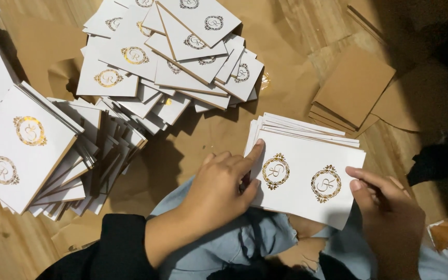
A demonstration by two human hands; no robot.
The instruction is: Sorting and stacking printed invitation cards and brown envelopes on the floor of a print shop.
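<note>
On your lap, over the pale blue cloth (224, 243), the small stack of white rectangular cards with gold round emblems (307, 181) lies between your two hands. Its long axis runs left to right, dipping slightly toward your right. Your left hand (219, 192) grips the stack's left short edge, thumb under the near corner, index finger stretched along the edge. Your right hand (390, 218) holds the right short edge, fingers curled, thumb on the top face. Both hands touch the stack; neither is nearer. The fanned heap of the same white cards (172, 57) sits well apart, up and to your left. The brown cardboard backing sheets (351, 91) lie just beyond the stack, toward your right.
</note>
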